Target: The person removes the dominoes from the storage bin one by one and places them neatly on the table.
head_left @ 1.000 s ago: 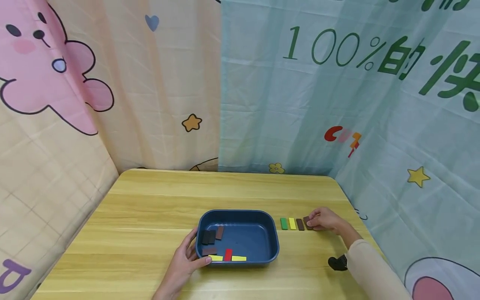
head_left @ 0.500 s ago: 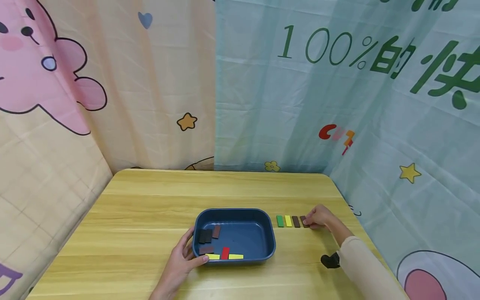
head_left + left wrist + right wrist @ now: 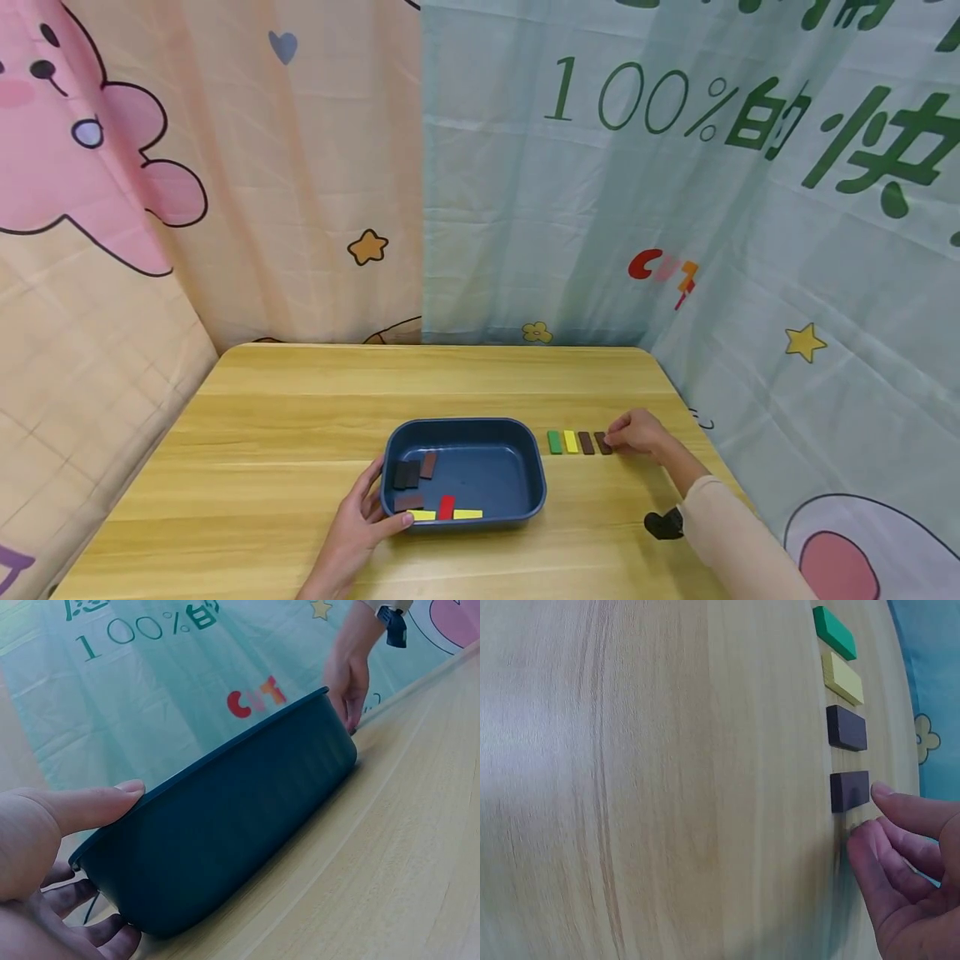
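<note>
My left hand (image 3: 349, 530) grips the dark blue rectangular basin (image 3: 536, 492) at its near left corner. Its thumb lies on the rim and its fingers bend around the outside wall, as the left wrist view shows. Out on the table to the right, my right hand (image 3: 911, 877) is beside the last dark brown block (image 3: 850, 790) of a short row. A small gap shows between thumb tip and block, and the fingers hold nothing. Further along that row lie another dark brown block (image 3: 846, 727), a yellow block (image 3: 843, 679) and a green block (image 3: 835, 633).
Inside the basin are black blocks (image 3: 407, 474), brown blocks (image 3: 428, 465), a red block (image 3: 446, 507) and yellow blocks (image 3: 468, 514). A black object (image 3: 663, 525) hangs at the right sleeve (image 3: 738, 529). Printed curtains (image 3: 525, 208) stand behind the wooden table (image 3: 300, 467).
The right fingers have slid off the last brown block, which now shows more fully and stands straighter in the row. The head view has shifted slightly; the left hand keeps its grip.
</note>
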### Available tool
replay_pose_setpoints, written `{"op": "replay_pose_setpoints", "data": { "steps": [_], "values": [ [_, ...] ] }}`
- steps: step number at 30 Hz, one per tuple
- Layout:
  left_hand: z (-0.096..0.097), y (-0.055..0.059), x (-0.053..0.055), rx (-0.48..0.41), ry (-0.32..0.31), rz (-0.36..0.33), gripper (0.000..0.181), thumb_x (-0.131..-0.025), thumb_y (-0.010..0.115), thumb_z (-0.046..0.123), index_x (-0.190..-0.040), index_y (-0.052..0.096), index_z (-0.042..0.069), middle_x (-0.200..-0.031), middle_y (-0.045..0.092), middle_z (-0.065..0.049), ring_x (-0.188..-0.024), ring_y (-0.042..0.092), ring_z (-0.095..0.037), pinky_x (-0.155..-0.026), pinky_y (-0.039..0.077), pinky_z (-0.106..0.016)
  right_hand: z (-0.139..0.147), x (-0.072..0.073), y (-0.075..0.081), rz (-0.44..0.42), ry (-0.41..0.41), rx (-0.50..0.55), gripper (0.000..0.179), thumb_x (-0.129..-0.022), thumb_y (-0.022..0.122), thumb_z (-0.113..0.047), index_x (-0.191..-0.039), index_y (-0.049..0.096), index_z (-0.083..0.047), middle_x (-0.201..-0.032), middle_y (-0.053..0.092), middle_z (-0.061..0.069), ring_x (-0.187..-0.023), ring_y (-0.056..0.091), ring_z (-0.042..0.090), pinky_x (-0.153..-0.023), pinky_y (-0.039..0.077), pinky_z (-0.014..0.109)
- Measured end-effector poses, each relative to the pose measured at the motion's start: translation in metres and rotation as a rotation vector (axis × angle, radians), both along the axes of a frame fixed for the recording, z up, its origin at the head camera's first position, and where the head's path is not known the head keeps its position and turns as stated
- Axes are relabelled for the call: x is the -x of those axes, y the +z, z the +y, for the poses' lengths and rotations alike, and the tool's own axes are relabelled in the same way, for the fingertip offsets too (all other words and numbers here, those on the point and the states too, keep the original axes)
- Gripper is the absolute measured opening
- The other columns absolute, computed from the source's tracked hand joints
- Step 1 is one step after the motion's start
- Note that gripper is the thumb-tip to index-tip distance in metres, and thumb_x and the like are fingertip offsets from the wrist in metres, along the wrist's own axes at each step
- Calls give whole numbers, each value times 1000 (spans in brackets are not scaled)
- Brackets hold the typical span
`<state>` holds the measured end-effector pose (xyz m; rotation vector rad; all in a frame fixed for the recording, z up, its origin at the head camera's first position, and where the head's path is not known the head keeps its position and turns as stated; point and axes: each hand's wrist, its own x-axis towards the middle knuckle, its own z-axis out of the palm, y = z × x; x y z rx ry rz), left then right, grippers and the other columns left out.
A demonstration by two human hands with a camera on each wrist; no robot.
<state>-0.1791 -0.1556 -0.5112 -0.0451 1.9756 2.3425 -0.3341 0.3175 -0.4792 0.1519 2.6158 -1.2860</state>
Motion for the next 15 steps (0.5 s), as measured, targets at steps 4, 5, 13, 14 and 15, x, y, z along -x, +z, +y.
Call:
{"op": "replay_pose_setpoints", "data": {
  "steps": [4,5,13,14,15],
  "values": [
    [0,0,0,22,7,-7,94,-84,83,-4,-161,31,8,-159,38,-24,-141,44,-44,-100,52,-39,1,1,8,39,60,-21,29,-92,74,-1,-116,65,13,-102,67,16,-90,66,25,-79,59,38],
    [0,0,0,26,9,-9,94,-84,83,-4,-161,31,8,-160,37,-24,-141,43,-44,-100,52,-40,1,1,9,42,80,-14,31,-93,73,-1,-118,64,14,-103,67,16,-91,66,25,-80,59,38],
    [0,2,1,27,1,-13,94,-85,83,-3,-162,31,9,-161,36,-23,-141,43,-44,-101,51,-40,-12,9,19,37,161,76,33,-93,70,4,-122,61,17,-103,68,17,-91,69,26,-81,59,38],
    [0,2,1,24,0,-12,94,-85,83,-3,-162,31,9,-160,37,-23,-141,43,-44,-101,51,-40,-15,9,20,43,169,81,32,-93,70,4,-121,62,17,-102,68,18,-91,69,26,-82,59,37],
    [0,2,1,21,1,-8,94,-85,83,-3,-162,31,9,-160,37,-24,-141,44,-44,-101,52,-39,-19,10,21,48,180,84,33,-93,70,4,-122,62,17,-103,68,18,-91,68,25,-82,59,36]
  ]
}}
